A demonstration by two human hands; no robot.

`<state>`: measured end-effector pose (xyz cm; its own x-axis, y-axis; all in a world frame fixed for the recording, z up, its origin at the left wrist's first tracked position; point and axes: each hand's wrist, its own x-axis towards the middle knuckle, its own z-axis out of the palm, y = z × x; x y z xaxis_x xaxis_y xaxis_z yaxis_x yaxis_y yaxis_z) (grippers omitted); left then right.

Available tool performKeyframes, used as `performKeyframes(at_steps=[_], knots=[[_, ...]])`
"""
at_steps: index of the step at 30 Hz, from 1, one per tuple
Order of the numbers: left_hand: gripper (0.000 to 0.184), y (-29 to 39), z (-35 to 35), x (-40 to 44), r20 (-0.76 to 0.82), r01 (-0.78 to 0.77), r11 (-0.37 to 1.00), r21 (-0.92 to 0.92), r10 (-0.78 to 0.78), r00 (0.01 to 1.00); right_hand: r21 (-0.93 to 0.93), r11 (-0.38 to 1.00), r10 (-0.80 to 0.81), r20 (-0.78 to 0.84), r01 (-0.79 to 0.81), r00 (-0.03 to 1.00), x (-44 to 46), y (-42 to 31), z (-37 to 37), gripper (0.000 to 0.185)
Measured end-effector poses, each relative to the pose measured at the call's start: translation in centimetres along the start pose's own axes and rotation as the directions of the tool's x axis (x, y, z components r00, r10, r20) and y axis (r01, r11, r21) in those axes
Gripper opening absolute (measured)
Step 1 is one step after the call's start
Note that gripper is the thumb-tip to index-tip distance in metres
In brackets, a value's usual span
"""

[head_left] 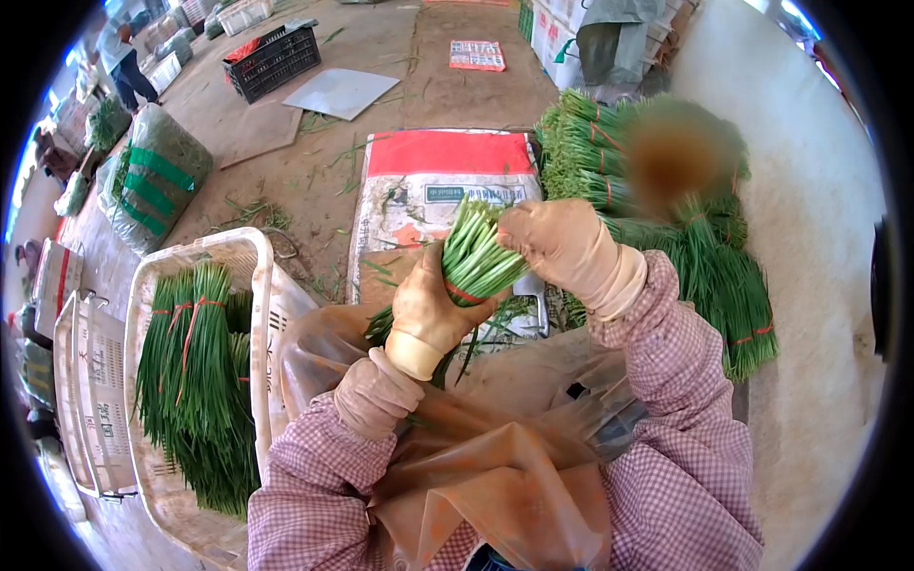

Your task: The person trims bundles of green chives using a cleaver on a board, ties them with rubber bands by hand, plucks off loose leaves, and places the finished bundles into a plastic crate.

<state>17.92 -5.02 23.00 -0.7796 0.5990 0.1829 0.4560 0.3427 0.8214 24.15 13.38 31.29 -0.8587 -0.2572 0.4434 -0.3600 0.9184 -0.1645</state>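
My left hand (428, 303), in a pale glove, wraps around a bunch of Chinese chives (476, 257). A red band circles the bunch near its lower part, and the pale stem ends point up and away from me. Dark leaves trail down behind my left wrist. My right hand (557, 246), also gloved, is closed with its curled fingertips against the right side of the stem ends. Whatever those fingertips pinch is hidden. Below the bunch lies a red and white printed sack (400, 195) with loose leaf scraps on it.
Banded chives fill a white crate (262, 333) on my left. More bundles (709, 281) are piled at my right by the wall (809, 190). Ahead are a black crate (276, 65), a grey board (343, 92) and a green-taped bale (157, 181). A person (122, 62) stands far left.
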Motion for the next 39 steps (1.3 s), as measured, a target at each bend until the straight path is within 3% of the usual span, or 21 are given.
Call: performKeyframes(at_steps=[2, 4, 5, 7, 8, 10, 11, 14, 16, 19, 20, 23, 24, 26, 27, 29, 31, 32, 35, 37, 39], knots=[[0.088, 0.3, -0.1, 0.0, 0.012, -0.005, 1.000, 0.020, 0.005, 1.000, 0.129, 0.991, -0.028, -0.098, 0.040, 0.995, -0.6, 0.7, -0.3, 0.018], [0.088, 1.0, -0.4, 0.2, 0.018, 0.020, 1.000, 0.016, -0.020, 1.000, 0.425, 0.763, 0.557, -0.049, -0.487, 0.829, -1.4, 1.5, -1.1, 0.020], [0.089, 1.2, -0.5, 0.1, 0.025, 0.059, 0.998, 0.014, -0.059, 0.998, 0.792, 0.441, 0.704, -0.014, -0.422, 0.710, -2.4, 2.1, -1.5, 0.019], [0.089, 1.2, -0.5, 0.2, -0.022, 0.054, 0.998, -0.027, -0.054, 0.998, 0.813, 0.417, 0.819, -0.142, -0.406, 0.556, -4.8, 3.9, -0.8, 0.013], [0.089, 1.1, -0.6, 0.3, -0.064, 0.036, 0.997, -0.072, -0.040, 0.997, 0.817, 0.409, 0.819, -0.132, -0.407, 0.559, -5.6, 4.0, 0.2, 0.013], [0.089, 0.7, -0.6, 0.7, -0.079, 0.064, 0.996, -0.061, -0.068, 0.995, 0.498, 0.652, 0.737, -0.237, -0.572, 0.633, -7.1, 3.2, 2.0, 0.010], [0.089, 0.4, -0.6, 0.8, -0.088, 0.085, 0.995, -0.052, -0.089, 0.992, 0.307, 0.819, 0.572, -0.369, -0.485, 0.732, -7.3, 2.3, 3.1, 0.010], [0.086, 0.2, -0.4, 1.0, -0.105, 0.120, 0.992, -0.027, -0.122, 0.987, 0.607, 0.673, 0.667, -0.251, -0.423, 0.701, -5.0, -3.4, 2.5, 0.010], [0.081, -0.8, 0.2, 1.5, -0.133, 0.068, 0.985, -0.162, -0.090, 0.987, 0.691, 0.477, 0.654, 0.135, -0.544, 0.745, -4.0, -5.7, 1.4, 0.015], [0.076, -1.2, -0.5, 2.0, -0.164, 0.023, 0.932, -0.361, -0.088, 0.982, 0.724, 0.473, 0.725, 0.005, -0.503, 0.689, -4.8, -3.3, 3.7, 0.019], [0.072, -1.4, -0.6, 2.3, -0.150, 0.015, 0.845, -0.534, -0.112, 0.982, 0.772, 0.426, 0.692, 0.058, -0.472, 0.720, -4.9, -2.9, 4.1, 0.038], [0.053, -0.8, -2.6, 2.8, -0.037, 0.121, 0.594, -0.795, -0.246, 0.968, 0.553, 0.758, 0.468, -0.091, -0.346, 0.879, -4.1, -4.5, 7.1, 0.069], [0.043, -0.9, -2.9, 3.0, -0.009, 0.123, 0.469, -0.874, -0.268, 0.963, 0.554, 0.756, 0.470, -0.090, -0.348, 0.878, -4.3, -4.4, 8.7, 0.069], [0.040, -2.4, -3.3, 3.6, 0.053, 0.113, 0.238, -0.965, -0.244, 0.968, 0.917, 0.279, 0.407, 0.154, -0.283, 0.900, -5.0, -3.8, 11.5, 0.089], [0.040, -2.8, -3.7, 3.7, 0.074, 0.114, 0.149, -0.982, -0.251, 0.965, 0.918, 0.275, 0.408, 0.158, -0.286, 0.899, -5.1, -3.9, 11.3, 0.089], [0.044, -3.9, -4.5, 3.6, 0.134, 0.158, 0.106, -0.982, -0.202, 0.970, 0.904, -0.046, 0.410, 0.405, -0.425, 0.817, -5.4, -3.7, 10.2, 0.081], [0.054, -3.5, -5.2, 3.0, 0.184, 0.200, 0.134, -0.971, -0.125, 0.975, 0.861, -0.155, 0.393, 0.504, -0.485, 0.769, -5.3, -3.1, 8.3, 0.074], [0.067, -3.0, -6.3, 2.6, 0.176, 0.169, 0.353, -0.920, -0.011, 0.984, 0.802, -0.263, 0.357, 0.597, -0.536, 0.718, -5.3, -2.5, 7.7, 0.066], [0.094, -0.1, -6.6, 2.4, 0.146, 0.116, 0.489, -0.865, 0.023, 0.989, 0.768, -0.234, 0.253, 0.640, -0.596, 0.725, -6.3, -0.2, 7.1, 0.050], [0.093, -1.5, -5.2, 3.4, 0.135, 0.084, 0.494, -0.866, 0.069, 0.988, 0.790, -0.374, 0.259, 0.591, -0.485, 0.763, -5.5, -1.4, 5.9, 0.046], [0.087, -2.3, -3.9, 4.2, 0.063, 0.061, 0.179, -0.982, 0.007, 0.998, 0.765, -0.417, 0.189, 0.601, -0.491, 0.776, -5.1, -1.5, 6.3, 0.050]])
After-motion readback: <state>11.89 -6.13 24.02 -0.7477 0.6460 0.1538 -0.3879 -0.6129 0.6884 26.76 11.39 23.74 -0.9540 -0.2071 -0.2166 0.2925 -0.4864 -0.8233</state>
